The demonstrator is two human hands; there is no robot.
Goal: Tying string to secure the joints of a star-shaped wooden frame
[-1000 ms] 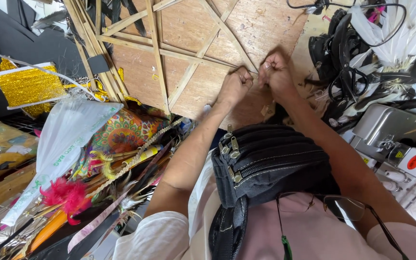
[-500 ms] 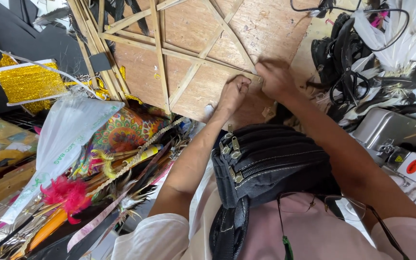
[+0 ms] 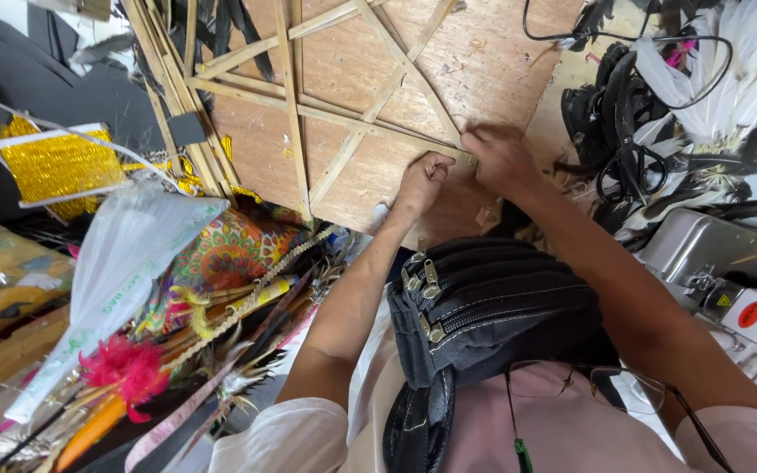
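Pressing down now, lower than a second ago: right hand (image 3: 501,158) flat-fingered on the pale bamboo-strip frame (image 3: 370,118) lying on the brown plywood board (image 3: 484,61); left hand (image 3: 422,180) curled beside it, contents indiscernible, at the frame's near corner.

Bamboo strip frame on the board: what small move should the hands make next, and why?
Probably press the joint tight. The left hand and right hand both sit at the corner where two strips of the bamboo frame meet on the wooden board.
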